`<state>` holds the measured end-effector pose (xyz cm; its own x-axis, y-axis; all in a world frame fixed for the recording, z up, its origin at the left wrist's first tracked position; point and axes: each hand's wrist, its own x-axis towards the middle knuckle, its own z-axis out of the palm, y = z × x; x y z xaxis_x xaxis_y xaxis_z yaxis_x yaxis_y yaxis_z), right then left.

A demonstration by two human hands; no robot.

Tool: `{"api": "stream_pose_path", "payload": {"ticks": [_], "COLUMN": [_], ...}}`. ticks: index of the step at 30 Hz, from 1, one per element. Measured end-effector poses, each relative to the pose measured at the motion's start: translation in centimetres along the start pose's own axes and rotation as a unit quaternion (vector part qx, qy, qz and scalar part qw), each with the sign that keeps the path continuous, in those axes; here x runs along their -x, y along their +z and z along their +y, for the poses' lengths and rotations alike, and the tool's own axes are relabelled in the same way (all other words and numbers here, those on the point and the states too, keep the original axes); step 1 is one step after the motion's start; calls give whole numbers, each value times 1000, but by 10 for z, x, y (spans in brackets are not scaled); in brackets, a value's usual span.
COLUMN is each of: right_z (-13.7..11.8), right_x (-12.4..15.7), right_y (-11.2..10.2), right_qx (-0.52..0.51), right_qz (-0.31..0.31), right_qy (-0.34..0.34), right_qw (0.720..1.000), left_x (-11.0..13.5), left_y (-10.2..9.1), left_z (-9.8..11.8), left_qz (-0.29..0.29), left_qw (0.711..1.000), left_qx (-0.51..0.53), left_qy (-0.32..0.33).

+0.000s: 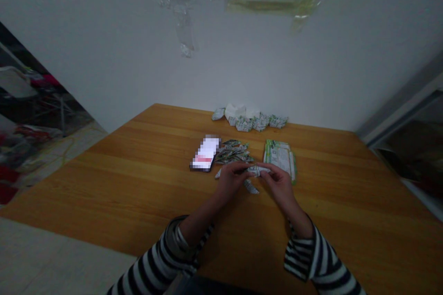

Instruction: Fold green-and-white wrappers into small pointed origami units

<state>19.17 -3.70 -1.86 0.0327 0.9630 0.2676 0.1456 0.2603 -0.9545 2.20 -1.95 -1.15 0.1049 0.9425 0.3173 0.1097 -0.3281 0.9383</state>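
Observation:
Between my two hands is a folded piece of printed paper (256,170), white with small dark print. My left hand (232,179) pinches its left end, and my right hand (278,181) pinches its right end. Another folded printed strip (251,187) lies on the table just below them, and a bit of paper pokes out left of my left hand. Right behind my left hand sits a pile of folded printed strips (233,151). A stack of flat green-and-white printed sheets (281,158) lies beyond my right hand, partly covered by it.
A phone (206,153) with a lit, blurred screen lies left of the pile. Along the table's back edge by the wall stands a row of folded paper pieces (252,120). The wooden table (114,179) meets the wall (221,64), where taped papers hang.

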Motion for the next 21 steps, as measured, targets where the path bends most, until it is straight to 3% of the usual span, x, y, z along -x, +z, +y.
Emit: {"api": "stream_pose_path", "payload": {"ticks": [11,21], "right_z": [0,1], "right_x": [1,1], "right_y": [-1,1], "right_qx": [10,-8], "right_qz": [-2,16], "right_qy": [8,-55], "right_qw": [1000,998], "left_x": [0,0], "left_y": [-2,-2], "left_z": [5,4], "left_qz": [0,4], "left_qw": [999,997], "left_qx": [-35,-46], "left_qy": [33,67]}}
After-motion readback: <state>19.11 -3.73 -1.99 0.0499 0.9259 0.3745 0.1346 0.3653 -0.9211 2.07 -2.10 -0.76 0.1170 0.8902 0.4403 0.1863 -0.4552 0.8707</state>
